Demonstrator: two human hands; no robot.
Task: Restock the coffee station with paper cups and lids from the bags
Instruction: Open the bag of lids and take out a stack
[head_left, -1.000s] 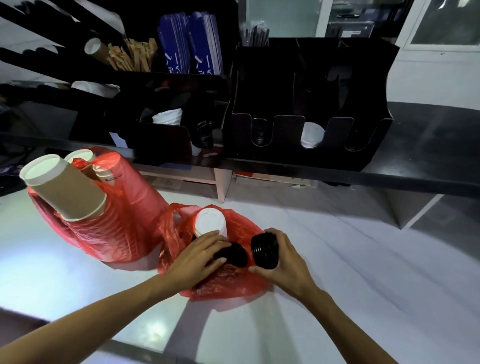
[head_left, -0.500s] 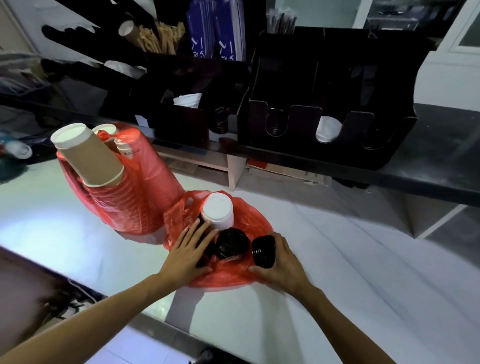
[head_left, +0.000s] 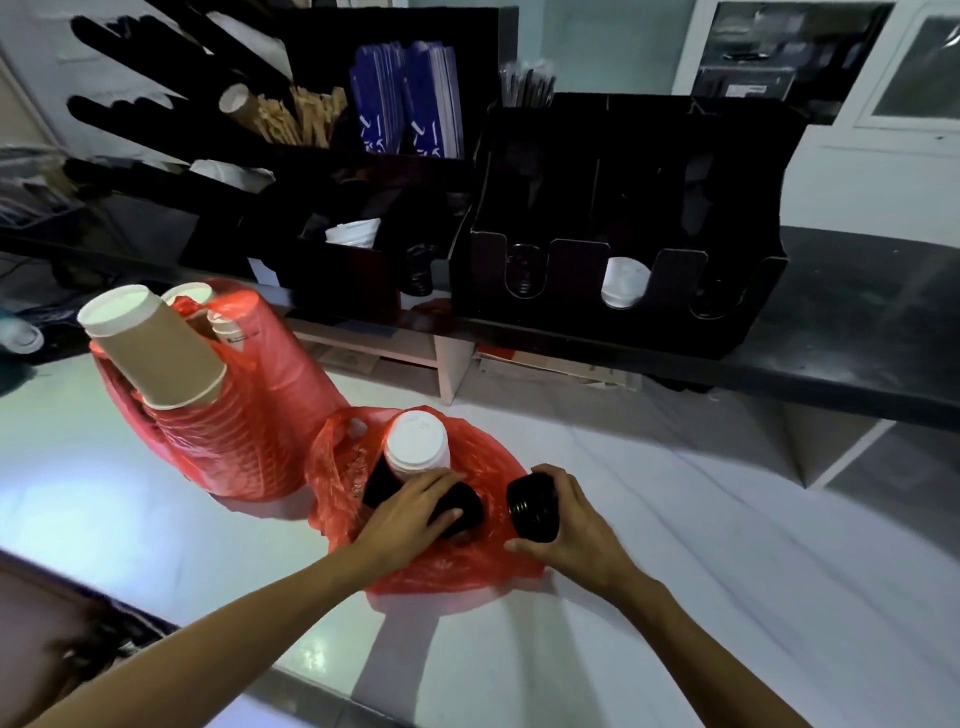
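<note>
Right hand (head_left: 574, 530) is gripping a short stack of ribbed black plastic lids (head_left: 532, 506) at the edge of the crinkled red plastic bag (head_left: 467, 566). Left hand (head_left: 410, 512) is curling over a second black lid stack (head_left: 462, 512) inside it, beside a stack of smooth white lids (head_left: 418, 441). Risk, as I judge it — thin film is snagging on the lifted lids, dragging the bag and toppling the white stack. Slick nested lids could separate. The black slotted lid organizer (head_left: 618, 275) is sitting well behind.
</note>
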